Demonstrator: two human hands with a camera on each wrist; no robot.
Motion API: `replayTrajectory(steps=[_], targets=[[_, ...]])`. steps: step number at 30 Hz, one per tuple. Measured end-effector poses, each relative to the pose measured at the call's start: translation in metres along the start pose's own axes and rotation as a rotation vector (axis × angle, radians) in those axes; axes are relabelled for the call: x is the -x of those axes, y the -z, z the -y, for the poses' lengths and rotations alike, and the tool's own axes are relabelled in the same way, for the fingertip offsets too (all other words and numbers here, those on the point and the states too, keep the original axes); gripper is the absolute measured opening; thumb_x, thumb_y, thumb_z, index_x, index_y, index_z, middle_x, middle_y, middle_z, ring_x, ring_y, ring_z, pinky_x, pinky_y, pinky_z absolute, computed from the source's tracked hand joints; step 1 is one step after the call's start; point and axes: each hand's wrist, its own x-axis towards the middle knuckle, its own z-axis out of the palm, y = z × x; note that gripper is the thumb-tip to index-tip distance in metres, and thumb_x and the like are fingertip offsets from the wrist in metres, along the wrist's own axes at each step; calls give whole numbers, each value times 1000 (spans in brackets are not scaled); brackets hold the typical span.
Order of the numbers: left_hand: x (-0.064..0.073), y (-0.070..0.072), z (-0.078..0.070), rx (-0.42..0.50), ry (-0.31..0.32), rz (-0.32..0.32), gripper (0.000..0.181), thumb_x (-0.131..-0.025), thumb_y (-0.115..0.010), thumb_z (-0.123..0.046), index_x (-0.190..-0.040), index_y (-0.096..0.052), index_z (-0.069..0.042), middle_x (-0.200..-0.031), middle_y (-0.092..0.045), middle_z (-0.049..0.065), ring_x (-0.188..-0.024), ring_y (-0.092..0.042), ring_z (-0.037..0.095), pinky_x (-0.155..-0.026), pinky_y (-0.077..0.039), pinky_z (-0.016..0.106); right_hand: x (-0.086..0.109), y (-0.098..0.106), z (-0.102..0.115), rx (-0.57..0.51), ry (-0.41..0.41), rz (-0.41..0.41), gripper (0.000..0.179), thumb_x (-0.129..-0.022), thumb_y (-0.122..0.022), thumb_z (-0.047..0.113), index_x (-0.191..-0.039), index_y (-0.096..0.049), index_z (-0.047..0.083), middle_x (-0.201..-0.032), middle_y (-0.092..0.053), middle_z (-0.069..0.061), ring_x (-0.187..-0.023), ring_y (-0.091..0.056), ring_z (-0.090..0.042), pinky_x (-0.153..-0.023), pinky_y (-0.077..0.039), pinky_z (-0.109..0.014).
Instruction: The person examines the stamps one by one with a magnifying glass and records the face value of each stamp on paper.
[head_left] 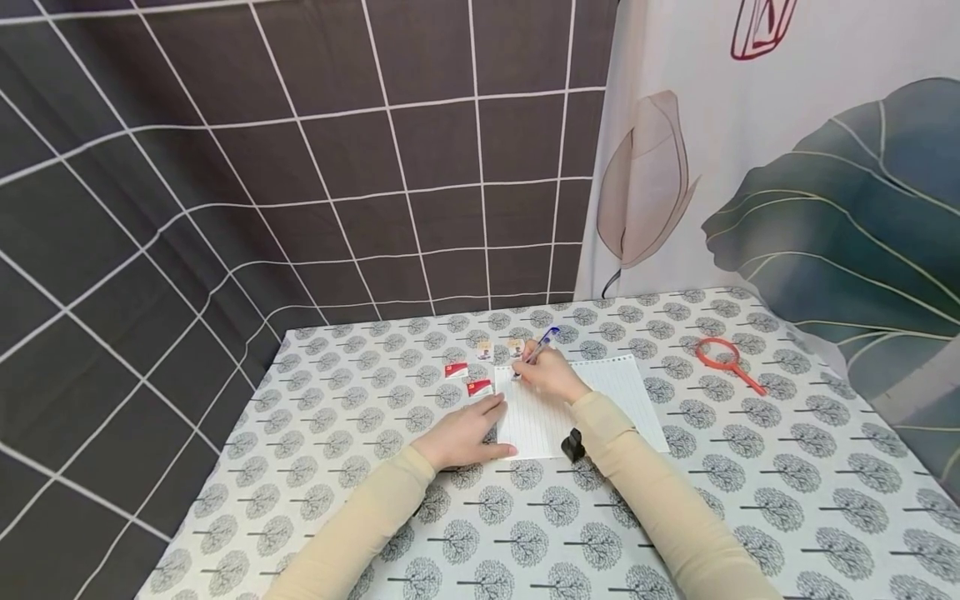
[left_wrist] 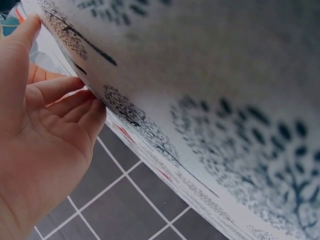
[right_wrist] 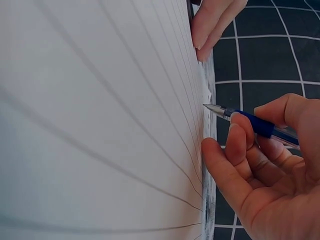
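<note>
A lined sheet of paper (head_left: 617, 402) with a perforated top edge lies on the table. My right hand (head_left: 553, 375) pinches a blue pen (right_wrist: 260, 125) between thumb and fingers, its tip at the upper left part of the sheet. In the right wrist view the tip meets or nearly meets the paper; any writing is too small to read. Across the sheet's lower left edge rests my left hand (head_left: 467, 433), fingers extended and thumb spread. Just beyond its fingertips lies a red-and-white card (head_left: 478, 387), with a second red-and-white card (head_left: 455, 370) farther left.
Two small cards with pictures, a left one (head_left: 484, 351) and a right one (head_left: 514, 348), lie behind the sheet's top left corner. To the right is a red magnifying glass (head_left: 738, 372). A tree-print cloth (head_left: 315, 475) covers the table; a dark grid curtain (head_left: 435, 150) hangs behind.
</note>
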Motion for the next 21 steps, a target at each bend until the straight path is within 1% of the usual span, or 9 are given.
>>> replayTrajectory(steps=[5,11,15,18,21], targets=[[1,-1,-2,13,3,7,86,-95,-58,-60,-154,-37,-1,-162,-31,16,-146,-35,30,-120,-31,38,1,0,-4,-4,-8,-5,18,-95,-63,19,-86,-50,11,-71,-65,-7,-57,-51,-12,-55,-43,-22],[1,-3,-3,15,0,4,86,-95,-58,-60,-155,-36,-1,-162,-31,15,-146,-35,30,-120,-30,38,2,2,-7,0,-9,-40,18,-94,-62,20,-83,-50,12,-65,-63,-2,-54,-50,-11,-55,-42,-24],[1,-4,-1,13,-10,1,87,-95,-58,-60,-154,-37,0,-161,-32,17,-146,-36,31,-120,-31,39,1,2,-7,8,-18,-26,18,-95,-62,21,-84,-50,12,-63,-59,2,-55,-48,-11,-57,-42,-25],[0,-3,0,3,-17,-12,86,-96,-58,-59,-154,-37,1,-161,-32,17,-146,-36,31,-120,-31,39,1,2,-5,8,-27,-18,17,-95,-61,23,-86,-51,12,-63,-58,0,-55,-48,-12,-57,-43,-25],[-1,-2,1,-6,-14,-7,86,-96,-58,-60,-154,-37,0,-162,-31,16,-146,-35,30,-120,-30,38,1,2,-3,1,-36,-7,18,-95,-62,23,-86,-51,12,-65,-60,-2,-56,-48,-12,-57,-43,-25]])
